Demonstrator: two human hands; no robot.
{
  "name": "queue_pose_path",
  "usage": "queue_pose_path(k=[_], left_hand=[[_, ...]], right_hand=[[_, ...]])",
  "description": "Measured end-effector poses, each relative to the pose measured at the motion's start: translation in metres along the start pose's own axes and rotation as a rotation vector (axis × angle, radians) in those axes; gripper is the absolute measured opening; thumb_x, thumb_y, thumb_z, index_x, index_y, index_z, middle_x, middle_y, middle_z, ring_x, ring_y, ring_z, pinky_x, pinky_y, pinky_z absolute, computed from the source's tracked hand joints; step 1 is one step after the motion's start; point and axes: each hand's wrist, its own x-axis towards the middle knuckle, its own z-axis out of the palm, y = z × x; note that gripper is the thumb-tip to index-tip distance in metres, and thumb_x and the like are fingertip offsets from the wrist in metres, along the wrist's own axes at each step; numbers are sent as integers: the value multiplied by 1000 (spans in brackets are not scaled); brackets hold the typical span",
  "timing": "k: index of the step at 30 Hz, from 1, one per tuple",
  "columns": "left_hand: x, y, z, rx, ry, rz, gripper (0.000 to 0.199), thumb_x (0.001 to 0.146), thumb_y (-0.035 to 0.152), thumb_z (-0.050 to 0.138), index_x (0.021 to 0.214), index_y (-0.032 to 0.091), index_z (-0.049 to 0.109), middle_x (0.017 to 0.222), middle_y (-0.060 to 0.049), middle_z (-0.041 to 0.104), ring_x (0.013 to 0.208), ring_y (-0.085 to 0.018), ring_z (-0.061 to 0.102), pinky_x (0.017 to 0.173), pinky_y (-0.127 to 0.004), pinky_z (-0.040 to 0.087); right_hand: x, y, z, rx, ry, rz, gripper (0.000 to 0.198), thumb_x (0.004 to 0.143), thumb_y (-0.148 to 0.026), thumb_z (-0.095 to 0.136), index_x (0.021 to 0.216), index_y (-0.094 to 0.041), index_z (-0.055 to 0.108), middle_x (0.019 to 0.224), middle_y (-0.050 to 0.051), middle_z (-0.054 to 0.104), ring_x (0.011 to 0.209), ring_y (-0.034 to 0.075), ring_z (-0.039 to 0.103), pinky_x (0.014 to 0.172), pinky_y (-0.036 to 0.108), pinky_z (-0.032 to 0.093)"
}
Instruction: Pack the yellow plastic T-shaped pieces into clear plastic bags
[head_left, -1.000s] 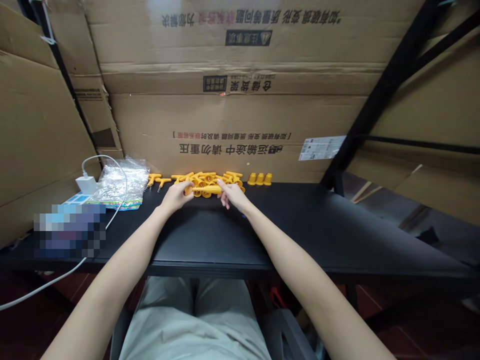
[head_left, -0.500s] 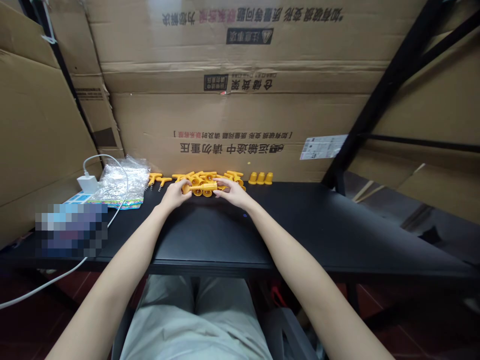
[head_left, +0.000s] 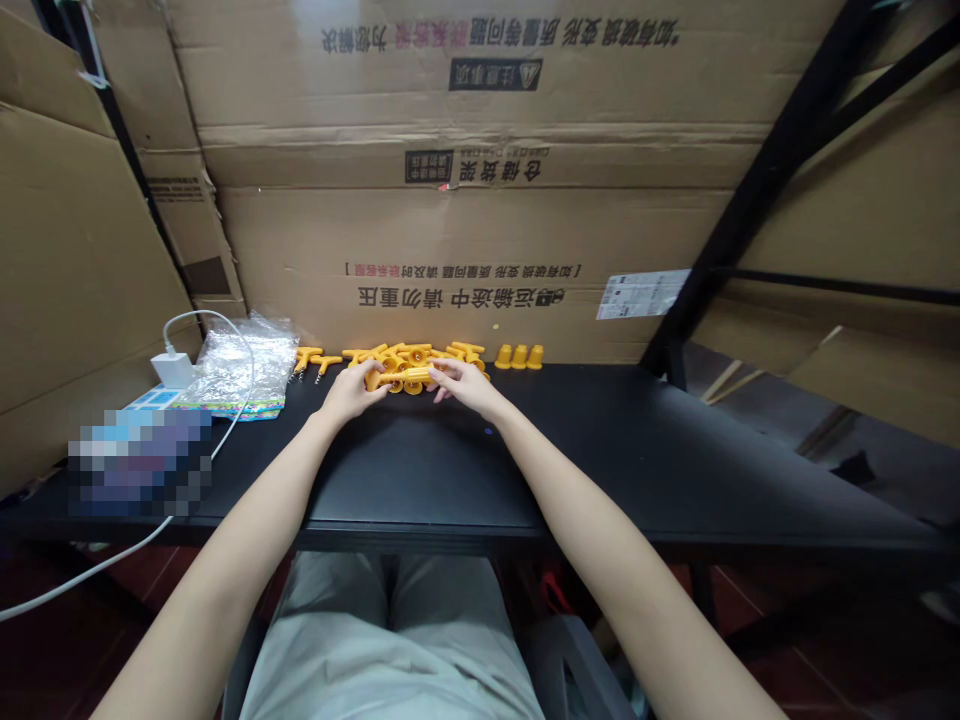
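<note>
Between my hands lies a yellow corkscrew, held level, its T-shaped handle (head_left: 373,381) at the left end and a ribbed yellow sleeve (head_left: 414,375) at the right. My left hand (head_left: 349,392) is closed around the handle. The fingers of my right hand (head_left: 463,388) pinch the far end of the sleeve. Just behind the held piece is a pile of yellow corkscrew parts (head_left: 390,350), with round open sleeve mouths and T-handles showing; my hands partly cover it.
Two yellow T-handled corkscrews (head_left: 324,362) with bare metal spirals lie left of the pile. Several yellow sleeves (head_left: 519,357) stand upright on the right. A clear plastic bag (head_left: 244,365), a white charger (head_left: 172,370) and its cable are at left. Cardboard (head_left: 465,230) walls the black table (head_left: 420,480).
My right hand's fingers have closed in on the sleeve's end, and the held corkscrew has shifted very slightly. The view has moved a little; the other parts lie as before.
</note>
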Motion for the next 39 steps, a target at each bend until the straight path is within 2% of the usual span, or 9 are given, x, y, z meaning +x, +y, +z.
queue_pose_path(k=[4,10,25,32,36,39], left_hand=[[0,-1,0,3,12,-4,25,73,32,64,94,19,61,85,-2,67,70,-14,58,66,-25,43],[0,0,0,-6,37,11,24,72,31,65,93,19,60,85,-2,67,71,-15,58,66,-25,44],[1,-6,3,20,-11,-8,26,74,29,59,99,21,60,92,-3,67,76,-16,59,72,-27,45],[2,-11,5,17,-31,-27,28,74,25,58,101,22,59,99,-3,67,82,-17,60,76,-28,45],[1,-10,5,17,-26,-20,27,76,27,58,103,21,59,98,-4,66,83,-18,60,77,-28,45],[-1,-7,2,0,-19,-16,36,78,33,58,112,23,56,100,-4,65,82,-17,60,76,-27,45]], right_hand=[[-2,-2,-3,28,-64,-42,64,75,-38,68,130,-17,44,81,4,68,59,14,64,72,36,55],[-1,2,-5,20,-81,-58,53,74,-39,69,118,-15,50,81,5,67,59,15,65,75,38,54],[0,5,-4,7,-75,-47,45,75,-35,68,113,-18,50,76,2,67,58,14,65,73,37,55],[0,6,-2,-4,-14,-67,38,74,-31,69,107,-20,53,91,3,61,62,13,65,71,36,56],[1,8,-1,28,-23,-99,38,72,-31,69,104,-20,52,91,3,59,63,13,65,73,37,56],[2,7,-2,32,-9,-127,40,71,-32,69,105,-20,51,93,3,57,62,13,64,73,37,55]])
